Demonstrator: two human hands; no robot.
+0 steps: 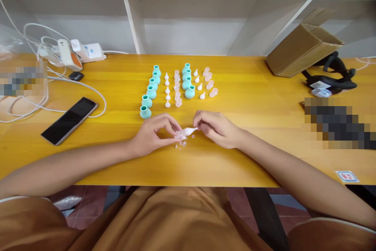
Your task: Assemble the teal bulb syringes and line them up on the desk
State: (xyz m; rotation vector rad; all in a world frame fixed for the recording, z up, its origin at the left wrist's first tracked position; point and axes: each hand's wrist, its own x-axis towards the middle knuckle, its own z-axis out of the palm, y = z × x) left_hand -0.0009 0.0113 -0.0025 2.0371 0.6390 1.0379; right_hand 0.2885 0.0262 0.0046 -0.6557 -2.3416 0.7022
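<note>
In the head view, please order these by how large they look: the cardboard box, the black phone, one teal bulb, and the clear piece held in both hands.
1. cardboard box
2. black phone
3. teal bulb and clear piece: these look alike in size, and fingers hide part of the piece, so I do not rank them.

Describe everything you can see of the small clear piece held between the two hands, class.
The clear piece is small, pale and translucent, plastic or silicone by its look, with a wider body tapering to a whitish tip that points right. It lies roughly level just above the yellow table. The left hand pinches its wide end; the right hand touches the tip. Tiny clear bits lie beneath it.
</note>
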